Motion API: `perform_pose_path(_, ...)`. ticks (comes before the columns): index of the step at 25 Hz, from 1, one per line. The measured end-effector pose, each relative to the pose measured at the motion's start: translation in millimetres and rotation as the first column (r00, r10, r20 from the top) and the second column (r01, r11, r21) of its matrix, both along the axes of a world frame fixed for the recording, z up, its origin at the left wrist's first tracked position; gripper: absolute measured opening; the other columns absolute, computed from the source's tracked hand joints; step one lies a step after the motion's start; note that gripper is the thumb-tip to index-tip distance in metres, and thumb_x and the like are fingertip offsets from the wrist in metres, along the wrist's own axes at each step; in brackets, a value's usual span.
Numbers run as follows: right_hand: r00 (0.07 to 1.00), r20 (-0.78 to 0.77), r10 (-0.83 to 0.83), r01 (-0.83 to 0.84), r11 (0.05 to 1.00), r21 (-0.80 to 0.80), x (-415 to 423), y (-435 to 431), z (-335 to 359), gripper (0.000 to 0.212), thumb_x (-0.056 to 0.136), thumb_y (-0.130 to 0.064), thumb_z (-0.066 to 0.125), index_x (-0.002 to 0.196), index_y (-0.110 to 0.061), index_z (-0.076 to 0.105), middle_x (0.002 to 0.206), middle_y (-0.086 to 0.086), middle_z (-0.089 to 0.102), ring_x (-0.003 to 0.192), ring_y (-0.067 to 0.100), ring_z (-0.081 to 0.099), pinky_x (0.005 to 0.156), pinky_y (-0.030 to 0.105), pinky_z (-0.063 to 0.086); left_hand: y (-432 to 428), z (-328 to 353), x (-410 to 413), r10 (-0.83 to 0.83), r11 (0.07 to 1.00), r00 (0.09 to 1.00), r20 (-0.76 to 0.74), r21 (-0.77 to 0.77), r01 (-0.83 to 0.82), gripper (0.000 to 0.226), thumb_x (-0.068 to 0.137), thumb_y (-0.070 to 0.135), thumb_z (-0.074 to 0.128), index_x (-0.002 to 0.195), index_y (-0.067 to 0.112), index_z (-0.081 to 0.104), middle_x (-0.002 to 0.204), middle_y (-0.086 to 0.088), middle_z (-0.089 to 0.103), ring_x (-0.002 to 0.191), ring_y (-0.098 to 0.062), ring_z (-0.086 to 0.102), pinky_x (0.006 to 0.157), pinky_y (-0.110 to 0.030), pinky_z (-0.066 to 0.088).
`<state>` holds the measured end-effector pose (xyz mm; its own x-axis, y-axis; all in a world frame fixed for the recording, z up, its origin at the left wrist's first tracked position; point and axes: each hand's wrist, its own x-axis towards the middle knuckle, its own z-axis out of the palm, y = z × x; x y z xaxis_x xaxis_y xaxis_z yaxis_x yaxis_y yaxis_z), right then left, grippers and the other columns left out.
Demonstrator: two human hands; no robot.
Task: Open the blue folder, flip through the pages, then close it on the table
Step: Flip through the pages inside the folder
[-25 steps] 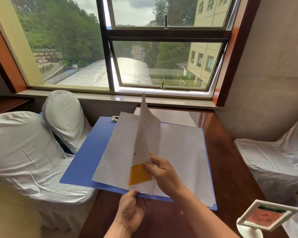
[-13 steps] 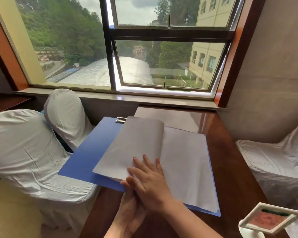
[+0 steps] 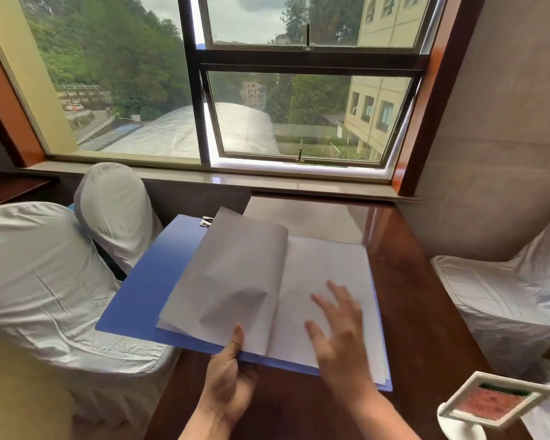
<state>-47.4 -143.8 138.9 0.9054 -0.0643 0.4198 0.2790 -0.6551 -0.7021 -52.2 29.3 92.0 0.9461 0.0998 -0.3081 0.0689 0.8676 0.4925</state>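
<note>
Tabletop [image 3: 426, 312]: dark polished wood, runs from the window sill toward the wearer. Chairs in white covers: two at 9 o'clock of the folder [image 3: 45, 281], [image 3: 115, 211], one at 3 o'clock [image 3: 505, 296]; three counted.

Blue folder [image 3: 140, 296]: one, lying open. Its right half rests on the tabletop; its left cover overhangs the edge toward 9 o'clock, above the nearer chair. Metal clip [image 3: 206, 221] at the folder's 12 o'clock corner.

Pages [image 3: 324, 274]: a loose white stack, sheet count not readable. Turned sheets [image 3: 235, 274] bow over the spine toward 9 o'clock, with one corner curled.

Left hand [image 3: 229, 379]: at 6 o'clock, pinching the folder's near edge at the spine, thumb on top of the paper. Right hand [image 3: 337, 331]: released, fingers spread, blurred, over the right-hand stack; contact with the paper cannot be told.

Small framed stand [image 3: 489, 404]: one, at 4 o'clock of the folder.

Step in hand, by judgement: page flipping. To do it well, lift one sheet by its near corner at 5 o'clock, carry it across without creasing, and keep the left thumb clamping the spine, since the overhanging cover could tip the folder off.
</note>
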Motion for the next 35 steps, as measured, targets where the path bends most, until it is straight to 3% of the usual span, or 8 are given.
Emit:
perform_pose_path(2, 0.97, -0.178, -0.164, 0.181, 0.98, 0.085, -5, -45, -1, 0.064, 0.081, -0.005, 0.075, 0.139, -0.02, 0.054, 0.155, 0.009, 0.036, 0.142, 0.031, 0.033, 0.116, 0.045, 0.028, 11, -2, 1, -0.004, 1.0, 1.0, -0.012, 0.003, 0.004, 0.053, 0.083, 0.021, 0.06, 0.133, 0.003, 0.054, 0.135, -0.018, 0.06, 0.123, -0.032, 0.057, 0.096, -0.046, 0.051)
perform_pose_path(5, 0.829, -0.51, 0.23, 0.153, 0.783, 0.602, -5, -77, 2, 0.087, 0.082, 0.011, 0.064, 0.151, -0.032, 0.033, 0.14, 0.002, 0.055, 0.121, 0.023, 0.06, 0.091, 0.035, 0.049, 15, -6, 4, -0.017, 0.999, 0.999, -0.036, -0.041, 0.015, 0.055, 0.085, 0.021, 0.058, 0.136, 0.003, 0.05, 0.141, -0.018, 0.054, 0.129, -0.032, 0.051, 0.108, -0.046, 0.041)
perform_pose_path(11, 0.913, -0.391, 0.115, 0.149, 0.798, 0.584, -6, -84, -11, 0.089, 0.072, 0.025, 0.065, 0.139, -0.032, 0.05, 0.106, 0.014, 0.067, 0.082, 0.016, 0.074, 0.067, 0.026, 0.06, 7, -7, 1, -0.057, 0.997, 0.997, -0.046, -0.056, 0.055, 0.047, 0.084, 0.022, 0.059, 0.128, 0.006, 0.059, 0.136, -0.017, 0.059, 0.127, -0.034, 0.054, 0.101, -0.052, 0.044)
perform_pose_path(16, 0.955, -0.279, 0.102, 0.102, 0.768, 0.632, 1, -84, -19, 0.081, 0.07, 0.015, 0.078, 0.131, -0.034, 0.058, 0.097, 0.009, 0.074, 0.086, 0.018, 0.074, 0.079, 0.035, 0.061, 12, -3, -2, -0.072, 0.995, 0.997, 0.017, -0.07, 0.073, 0.051, 0.087, 0.024, 0.057, 0.134, 0.006, 0.054, 0.138, -0.017, 0.058, 0.129, -0.033, 0.052, 0.114, -0.05, 0.031)
perform_pose_path(23, 0.93, -0.319, 0.18, 0.128, 0.656, 0.744, 10, -66, -26, 0.033, 0.074, -0.024, 0.079, 0.105, -0.015, 0.073, 0.098, 0.003, 0.08, 0.092, 0.021, 0.076, 0.088, 0.041, 0.06, 10, -7, 4, 0.095, 0.995, 0.988, -0.124, 0.031, -0.091, 0.04, 0.096, 0.008, 0.047, 0.136, 0.004, 0.05, 0.133, -0.017, 0.059, 0.119, -0.033, 0.057, 0.097, -0.046, 0.051)
perform_pose_path(28, 0.885, -0.458, 0.083, 0.174, 0.854, 0.491, 19, -60, -24, 0.022, 0.081, -0.019, 0.08, 0.099, -0.007, 0.077, 0.108, 0.015, 0.075, 0.097, 0.032, 0.072, 0.091, 0.052, 0.057, 7, -26, -7, 0.162, 0.987, 0.971, -0.177, 0.024, -0.161, 0.04, 0.096, 0.005, 0.046, 0.136, 0.011, 0.051, 0.095, 0.0, 0.077, 0.105, -0.028, 0.062, 0.08, -0.041, 0.059)
perform_pose_path(32, 0.943, -0.188, -0.276, 0.231, 0.945, -0.232, 16, -54, -15, 0.023, 0.076, -0.029, 0.081, 0.09, -0.011, 0.08, 0.138, 0.011, 0.056, 0.13, 0.033, 0.043, 0.109, 0.045, 0.036, 8, -31, -9, 0.12, 0.992, 0.977, -0.178, -0.007, -0.123, 0.03, 0.096, 0.007, 0.048, 0.123, 0.014, 0.058, 0.09, -0.004, 0.079, 0.085, -0.027, 0.073, 0.059, -0.04, 0.062)
perform_pose_path(35, 0.979, -0.145, -0.141, 0.121, 0.982, -0.142, 8, -40, -2, 0.022, 0.082, -0.027, 0.074, 0.103, -0.021, 0.078, 0.128, -0.002, 0.067, 0.116, 0.02, 0.058, 0.095, 0.039, 0.047, 5, -32, -9, 0.117, 0.992, 0.978, -0.17, -0.019, -0.122, 0.03, 0.096, 0.006, 0.047, 0.121, 0.017, 0.059, 0.091, -0.003, 0.079, 0.098, -0.031, 0.065, 0.059, -0.04, 0.062)
